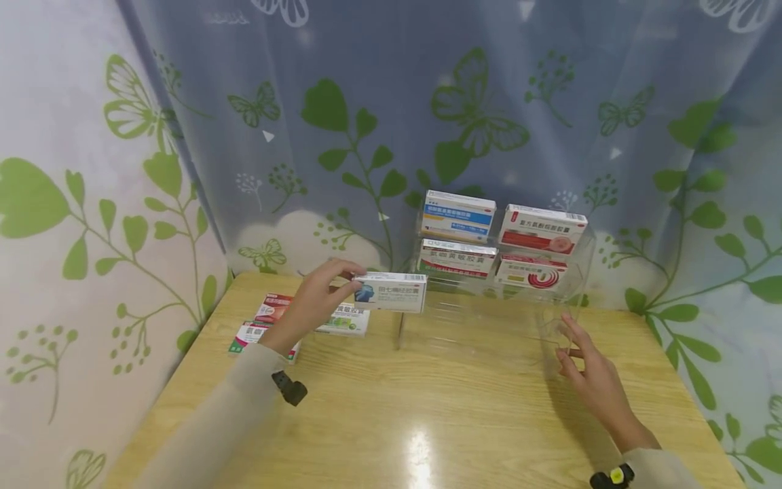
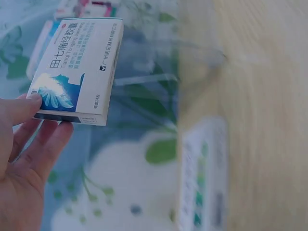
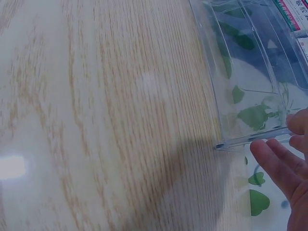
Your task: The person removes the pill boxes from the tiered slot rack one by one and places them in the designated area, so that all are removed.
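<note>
My left hand (image 1: 314,302) pinches one end of a white medicine box (image 1: 394,293) with a blue picture, thumb on the front and fingers behind. The box is held in the air by the left end of a clear plastic display rack (image 1: 476,333). In the left wrist view, the same medicine box (image 2: 86,67) shows its printed face. At the rack's right end, my right hand (image 1: 595,384) holds the side panel between thumb and fingers; the right wrist view shows the thumb and fingers on either side of that clear panel (image 3: 260,137).
On the rack's upper tiers stand a blue-and-white box (image 1: 458,217), a red-and-white box (image 1: 542,229), a green-and-red box (image 1: 457,259) and a box with red rings (image 1: 530,273). Several boxes, among them a green-lettered one (image 1: 345,322), lie on the wooden table (image 1: 366,421) at left.
</note>
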Action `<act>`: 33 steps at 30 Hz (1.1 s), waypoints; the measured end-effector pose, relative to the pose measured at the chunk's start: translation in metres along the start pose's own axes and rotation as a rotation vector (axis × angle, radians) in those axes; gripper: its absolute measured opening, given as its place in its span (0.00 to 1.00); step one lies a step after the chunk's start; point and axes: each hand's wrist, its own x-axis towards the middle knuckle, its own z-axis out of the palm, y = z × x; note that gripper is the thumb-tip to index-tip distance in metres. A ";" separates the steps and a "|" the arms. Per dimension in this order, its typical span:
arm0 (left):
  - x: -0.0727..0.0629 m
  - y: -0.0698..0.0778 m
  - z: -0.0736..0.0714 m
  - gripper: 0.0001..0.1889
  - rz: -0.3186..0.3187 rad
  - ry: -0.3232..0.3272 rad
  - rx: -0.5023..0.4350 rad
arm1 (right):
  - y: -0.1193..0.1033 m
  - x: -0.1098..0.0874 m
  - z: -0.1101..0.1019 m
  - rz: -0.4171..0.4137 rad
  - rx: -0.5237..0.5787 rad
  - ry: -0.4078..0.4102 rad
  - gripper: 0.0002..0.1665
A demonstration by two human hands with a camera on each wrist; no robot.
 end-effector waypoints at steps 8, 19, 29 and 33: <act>-0.040 -0.039 -0.025 0.15 -0.116 -0.040 0.052 | -0.001 -0.002 0.001 0.008 0.002 -0.012 0.46; -0.074 -0.084 -0.028 0.12 -0.219 -0.128 0.142 | -0.003 -0.005 0.001 0.027 0.013 -0.032 0.47; -0.077 -0.099 -0.035 0.12 -0.219 -0.203 0.103 | -0.005 -0.003 0.000 0.034 0.006 -0.026 0.47; -0.078 -0.106 -0.034 0.13 -0.203 -0.220 0.149 | -0.006 -0.002 0.000 0.037 0.011 -0.027 0.47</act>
